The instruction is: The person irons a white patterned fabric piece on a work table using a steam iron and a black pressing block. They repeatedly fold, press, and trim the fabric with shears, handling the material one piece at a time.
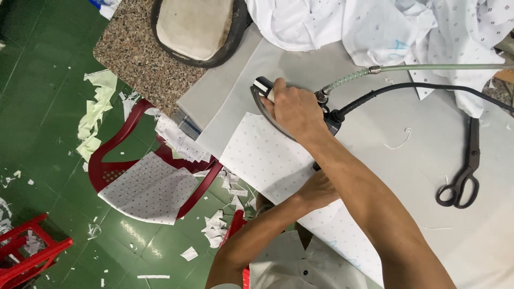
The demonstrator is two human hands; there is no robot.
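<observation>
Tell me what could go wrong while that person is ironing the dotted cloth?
The left hand presses the dotted cloth flat very near the iron that the right hand grips, so fingers might get burned. The black cord and the green hose trail across the table near the scissors; a snag could tug the iron off course.

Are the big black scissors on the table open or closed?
Closed. The scissors lie flat on the grey table, blades together in one straight line, handle loops side by side. No hand touches them.
</observation>
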